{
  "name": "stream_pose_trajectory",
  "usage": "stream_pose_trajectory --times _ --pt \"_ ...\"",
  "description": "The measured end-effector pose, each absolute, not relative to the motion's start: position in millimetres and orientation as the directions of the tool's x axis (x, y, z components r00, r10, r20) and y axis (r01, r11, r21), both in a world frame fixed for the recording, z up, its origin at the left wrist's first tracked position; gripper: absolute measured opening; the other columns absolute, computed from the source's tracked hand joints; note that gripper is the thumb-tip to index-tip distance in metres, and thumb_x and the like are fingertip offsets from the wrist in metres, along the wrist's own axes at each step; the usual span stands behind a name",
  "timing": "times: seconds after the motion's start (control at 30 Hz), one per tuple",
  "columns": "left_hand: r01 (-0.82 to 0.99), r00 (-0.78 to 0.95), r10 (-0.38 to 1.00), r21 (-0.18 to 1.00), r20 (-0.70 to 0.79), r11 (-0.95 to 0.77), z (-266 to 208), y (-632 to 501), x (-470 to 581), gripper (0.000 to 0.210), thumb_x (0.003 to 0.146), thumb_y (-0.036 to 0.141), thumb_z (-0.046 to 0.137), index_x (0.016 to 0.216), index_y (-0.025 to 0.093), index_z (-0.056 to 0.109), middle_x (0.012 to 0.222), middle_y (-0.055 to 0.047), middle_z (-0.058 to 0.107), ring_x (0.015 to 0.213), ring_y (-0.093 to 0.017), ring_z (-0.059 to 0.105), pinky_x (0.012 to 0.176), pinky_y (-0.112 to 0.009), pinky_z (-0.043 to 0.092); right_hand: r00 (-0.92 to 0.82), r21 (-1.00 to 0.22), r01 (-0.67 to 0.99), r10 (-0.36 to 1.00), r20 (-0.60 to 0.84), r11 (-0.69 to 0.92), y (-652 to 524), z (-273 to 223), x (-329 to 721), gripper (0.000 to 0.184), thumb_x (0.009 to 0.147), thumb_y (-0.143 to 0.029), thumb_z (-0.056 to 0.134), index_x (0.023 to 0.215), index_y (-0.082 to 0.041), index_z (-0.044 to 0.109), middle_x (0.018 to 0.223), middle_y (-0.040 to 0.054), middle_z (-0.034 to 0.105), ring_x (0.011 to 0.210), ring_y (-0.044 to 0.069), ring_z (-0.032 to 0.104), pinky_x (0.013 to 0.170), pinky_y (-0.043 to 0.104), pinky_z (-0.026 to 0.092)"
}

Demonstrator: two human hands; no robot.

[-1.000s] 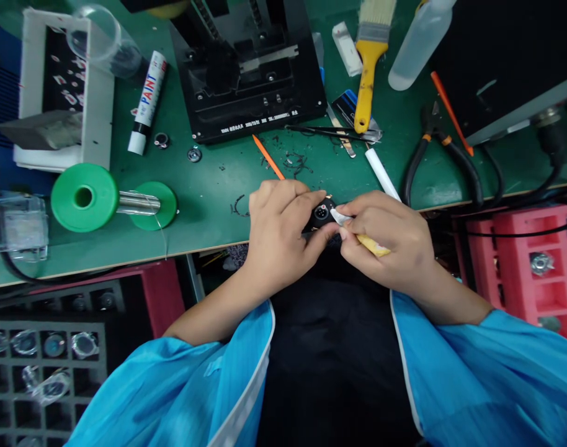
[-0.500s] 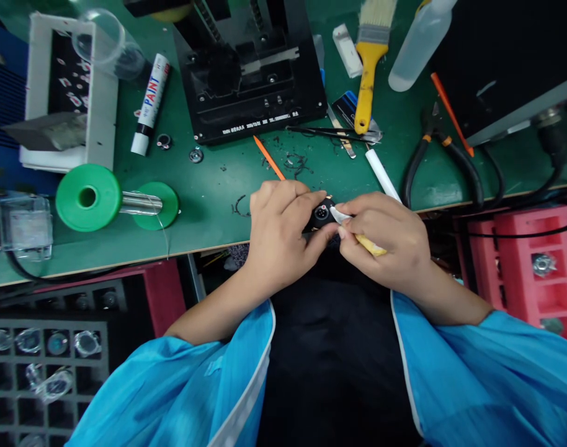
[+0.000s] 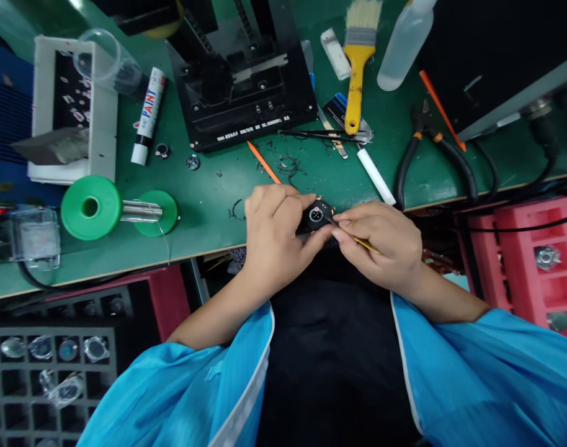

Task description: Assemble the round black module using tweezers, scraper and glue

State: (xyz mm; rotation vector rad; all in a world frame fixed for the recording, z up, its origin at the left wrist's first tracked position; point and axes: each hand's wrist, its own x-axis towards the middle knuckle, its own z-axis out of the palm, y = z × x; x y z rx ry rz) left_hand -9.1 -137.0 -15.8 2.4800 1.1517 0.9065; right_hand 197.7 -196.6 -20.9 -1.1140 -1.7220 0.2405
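Observation:
My left hand [image 3: 280, 236] is closed on a black watch case [image 3: 317, 215], pinching its left side between thumb and fingers. A round, dotted sensor disc shows in the middle of the case. In my right hand [image 3: 383, 242] is a slim yellow-handled blade tool [image 3: 368, 246], gripped like a pen. Its thin dark tip meets the right side of the case near the sensor. Part of the tool is covered by my fingers. Both hands are at the front edge of the green bench [image 3: 209, 214].
Around the hands lie an orange stick [image 3: 263, 162], black shavings [image 3: 290, 166], black tweezers [image 3: 306, 133], a white-handled tool [image 3: 375, 176] and pliers [image 3: 427, 146]. Behind stands a black fixture [image 3: 250, 118]. A solder spool [image 3: 90, 208] and paint marker [image 3: 148, 115] are left, a brush [image 3: 355, 81] right.
The tool has turned in my right hand: its broad pale blade face showed before, now only a thin dark edge. The watch case's sensor is more exposed. The camera view has shifted slightly.

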Motion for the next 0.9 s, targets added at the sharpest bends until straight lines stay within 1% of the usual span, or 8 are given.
stream_pose_trajectory --times 0.13,0.3,0.47,0.67,0.9 --pt "0.597 0.493 0.757 0.467 0.428 -0.652 -16.9 -137.8 -8.8 0.032 0.102 0.047 0.078 0.122 0.022 0.073 0.115 -0.010 0.077 0.109 -0.034 0.068 0.096 -0.052 0.047 -0.060 -0.589 0.579 0.750 0.658 0.563 -197.5 -24.8 196.5 0.015 0.100 -0.013 0.082 0.095 -0.023 0.072 0.099 0.0052 0.087 0.087 0.021 0.085 0.081 0.034 0.070" --pt "0.595 0.493 0.768 0.485 0.408 -0.640 -16.1 -137.8 -8.8 0.029 0.099 0.040 0.080 0.123 0.024 0.073 0.116 -0.010 0.076 0.110 -0.034 0.068 0.096 -0.053 0.046 -0.094 -0.554 0.611 0.746 0.659 0.566 -199.2 -23.9 196.0 0.015 0.102 -0.011 0.079 0.099 -0.023 0.070 0.103 0.0063 0.086 0.089 0.020 0.081 0.082 0.036 0.068" --pt "0.590 0.493 0.760 0.480 0.423 -0.650 -15.3 -137.3 -8.9 0.029 0.100 0.044 0.081 0.121 0.024 0.075 0.113 -0.010 0.077 0.107 -0.034 0.068 0.093 -0.053 0.046 -0.139 -0.521 0.625 0.740 0.658 0.581 -198.9 -21.8 198.1 0.017 0.103 -0.009 0.078 0.103 -0.023 0.068 0.104 0.0059 0.084 0.092 0.021 0.081 0.083 0.037 0.067" --pt "0.581 0.496 0.753 0.479 0.432 -0.658 -14.0 -137.1 -8.5 0.029 0.100 0.042 0.082 0.122 0.024 0.075 0.114 -0.011 0.078 0.107 -0.035 0.068 0.092 -0.055 0.047 -0.160 -0.529 0.620 0.754 0.638 0.579 -196.5 -19.6 199.7 0.016 0.104 -0.010 0.075 0.100 -0.023 0.067 0.106 0.0068 0.084 0.092 0.021 0.079 0.082 0.036 0.067" --pt "0.592 0.513 0.741 0.446 0.433 -0.671 -13.3 -136.2 -9.0 0.033 0.101 0.048 0.081 0.123 0.025 0.073 0.115 -0.012 0.079 0.106 -0.035 0.070 0.091 -0.056 0.050 -0.164 -0.555 0.595 0.763 0.625 0.582 -194.6 -17.9 201.3 0.018 0.103 -0.010 0.076 0.095 -0.022 0.067 0.105 0.0071 0.084 0.093 0.022 0.080 0.082 0.036 0.068"
